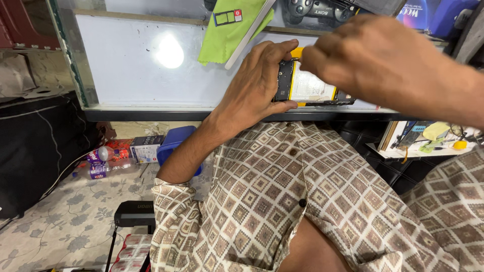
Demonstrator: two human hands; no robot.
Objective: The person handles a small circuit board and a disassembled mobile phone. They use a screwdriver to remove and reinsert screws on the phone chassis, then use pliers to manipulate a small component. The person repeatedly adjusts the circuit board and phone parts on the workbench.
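My left hand (pixel 257 83) grips the left end of an opened phone (pixel 307 88) that has a yellow frame, an exposed board and a pale battery. The phone rests at the front edge of a glass counter (pixel 126 80). My right hand (pixel 363 50) hovers over the phone's top, with its fingertips pinched together at the upper left corner. Whether a small tool sits between those fingers is hidden by the hand. My patterned brown shirt (pixel 282 201) fills the lower middle.
A green cloth (pixel 227 30) and a white strip lie on the counter behind the phone. A black game controller (pixel 312 10) sits at the back. On the floor to the left are plastic bottles (pixel 101 161), a small box, a blue container (pixel 174 143) and a black bag (pixel 35 146).
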